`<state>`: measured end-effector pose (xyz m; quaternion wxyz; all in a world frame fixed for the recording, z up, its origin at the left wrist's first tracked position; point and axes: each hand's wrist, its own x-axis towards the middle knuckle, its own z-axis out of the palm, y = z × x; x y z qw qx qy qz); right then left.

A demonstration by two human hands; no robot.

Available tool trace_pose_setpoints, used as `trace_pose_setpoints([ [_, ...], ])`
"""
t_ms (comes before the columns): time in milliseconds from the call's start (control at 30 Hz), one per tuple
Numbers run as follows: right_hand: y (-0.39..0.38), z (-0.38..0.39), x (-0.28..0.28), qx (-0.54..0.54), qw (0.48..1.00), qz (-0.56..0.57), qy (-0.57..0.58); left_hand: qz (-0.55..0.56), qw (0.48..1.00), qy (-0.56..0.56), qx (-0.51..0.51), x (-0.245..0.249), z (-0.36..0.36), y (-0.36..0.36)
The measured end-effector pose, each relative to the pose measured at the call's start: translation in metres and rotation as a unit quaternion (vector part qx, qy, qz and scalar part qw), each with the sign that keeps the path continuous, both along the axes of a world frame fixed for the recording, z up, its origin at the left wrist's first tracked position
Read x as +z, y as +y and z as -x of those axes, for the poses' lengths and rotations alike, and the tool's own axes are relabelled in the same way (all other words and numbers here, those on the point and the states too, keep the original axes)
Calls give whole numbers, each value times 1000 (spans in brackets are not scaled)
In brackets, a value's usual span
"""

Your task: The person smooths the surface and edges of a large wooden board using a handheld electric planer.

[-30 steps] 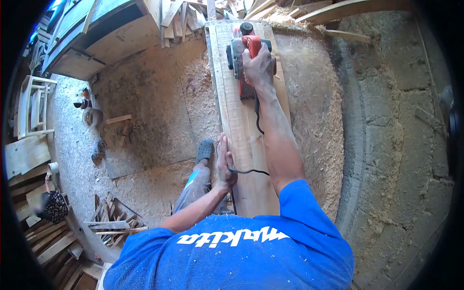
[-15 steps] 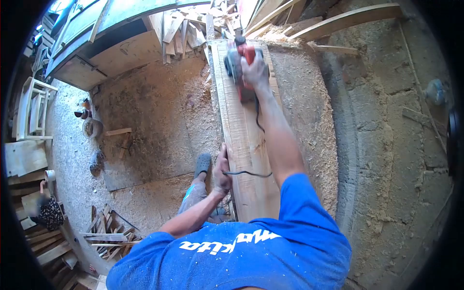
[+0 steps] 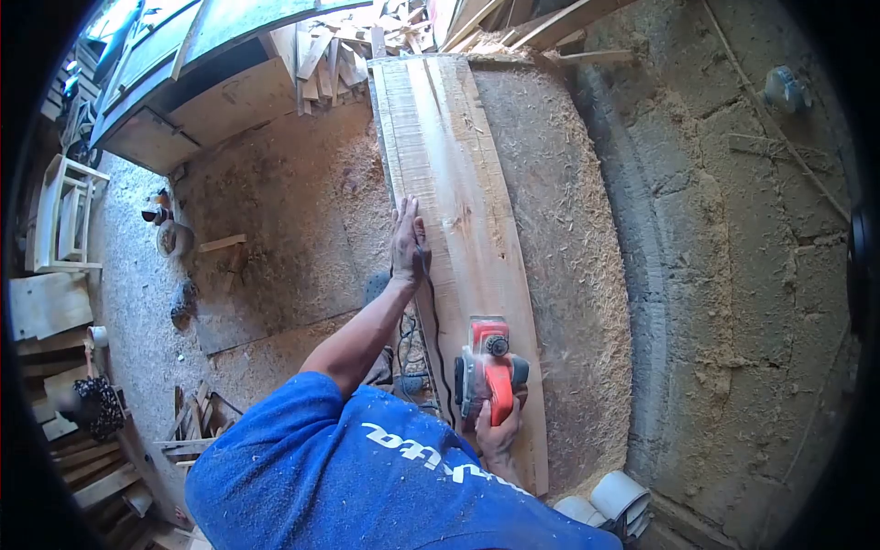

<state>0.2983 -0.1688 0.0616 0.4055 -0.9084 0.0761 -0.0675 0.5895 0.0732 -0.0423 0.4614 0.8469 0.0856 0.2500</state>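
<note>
Under the right hand, a dusty red and grey planer sits on the near part of a long, pale board.

The fingers wrap the planer's red handle; just ahead of that grip are the black knob and the red nose. The nose points away from the person, and the planer's long axis runs roughly along the board. Farther ahead of the grip, the board shows lengthwise lines, rippled marks on its left side and a reddish-brown knot. Ahead and left of the grip, the left hand lies along the board's left edge, fingers straight and unclenched, with a dark cord running back from it. Right of the grip, beyond the board, spreads a band of shavings.
</note>
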Motion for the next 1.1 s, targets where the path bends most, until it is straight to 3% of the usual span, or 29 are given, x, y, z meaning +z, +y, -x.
trace_pose_setpoints([
  [67, -3, 7, -1, -17, 998, -17, 62, -26, 1000, 10, -2, 1, -1, -1],
  [333, 39, -209, -12, 75, 993, 15, -89, -28, 1000, 10, 0, 7, -2, 0],
  [400, 57, -268, -7, 107, 985, -49, -128, -19, 1000, 11, -6, 8, -2, 0],
  [533, 92, -360, 13, 88, 993, -5, -72, -12, 1000, 16, -8, 5, -3, 1],
  [600, 105, -403, 8, 107, 989, -44, -96, -19, 999, 24, -9, 8, -3, 1],
  [867, 168, -579, 9, 122, 983, -12, -140, -10, 999, 44, -29, 16, -2, 4],
  [933, 186, -614, 25, 116, 989, 21, -93, -6, 999, 46, -29, 18, -3, 6],
  [1100, 229, -714, 25, 98, 990, 30, -98, 16, 997, 63, -28, 21, -3, 6],
])
